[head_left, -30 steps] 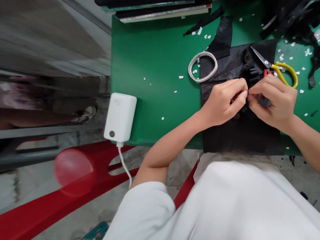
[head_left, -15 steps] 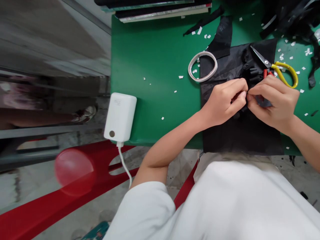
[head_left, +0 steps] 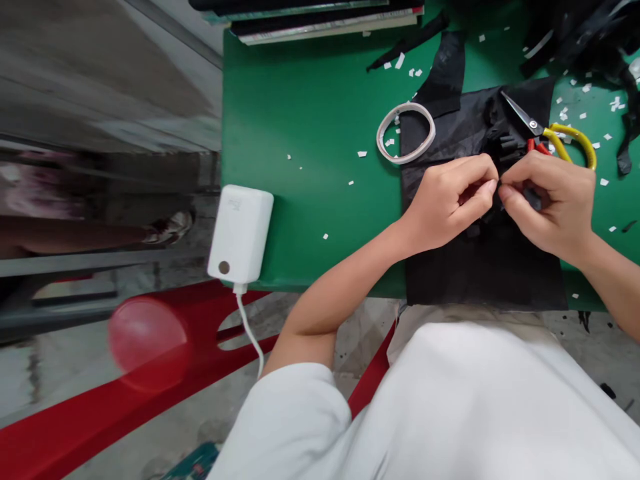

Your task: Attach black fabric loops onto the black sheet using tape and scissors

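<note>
The left hand [head_left: 453, 203], forearm slanting up rightward, pinches thumb to forefinger at a small dark piece [head_left: 499, 185], mostly hidden; the right hand [head_left: 553, 203], fingers curled leftward, pinches there too. Beneath both, a black sheet [head_left: 485, 273] covers the surface [head_left: 320, 147].

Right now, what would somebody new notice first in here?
Probably the left hand and right hand, nearly meeting over the black sheet. Next, the yellow-handled scissors just beyond the right hand, and the white ring across the sheet's left edge. A white box sits at the near left corner of the green table.
</note>
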`<state>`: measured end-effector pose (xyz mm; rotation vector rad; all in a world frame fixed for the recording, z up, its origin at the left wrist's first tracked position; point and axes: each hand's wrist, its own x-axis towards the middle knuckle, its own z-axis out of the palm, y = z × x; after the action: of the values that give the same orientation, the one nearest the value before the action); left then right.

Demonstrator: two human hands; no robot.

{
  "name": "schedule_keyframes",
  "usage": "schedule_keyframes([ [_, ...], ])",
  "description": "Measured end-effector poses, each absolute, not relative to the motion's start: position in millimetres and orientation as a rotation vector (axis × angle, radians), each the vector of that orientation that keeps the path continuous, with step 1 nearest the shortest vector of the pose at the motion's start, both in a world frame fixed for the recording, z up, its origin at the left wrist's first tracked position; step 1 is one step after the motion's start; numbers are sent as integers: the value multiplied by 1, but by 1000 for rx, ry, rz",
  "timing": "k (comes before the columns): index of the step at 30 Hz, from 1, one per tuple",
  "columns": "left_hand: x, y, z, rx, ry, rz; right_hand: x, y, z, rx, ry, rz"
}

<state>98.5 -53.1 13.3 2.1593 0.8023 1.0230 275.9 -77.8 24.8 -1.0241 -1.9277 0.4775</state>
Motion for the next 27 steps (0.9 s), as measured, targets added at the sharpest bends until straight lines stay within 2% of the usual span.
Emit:
schedule_keyframes([
  [15, 101, -54, 8, 2401, 767, 1138, 274, -77, 22, -1066, -1899, 484],
  [27, 100, -56, 11, 2320, 764, 1077, 274, -78, 25, -1069, -1778, 685],
])
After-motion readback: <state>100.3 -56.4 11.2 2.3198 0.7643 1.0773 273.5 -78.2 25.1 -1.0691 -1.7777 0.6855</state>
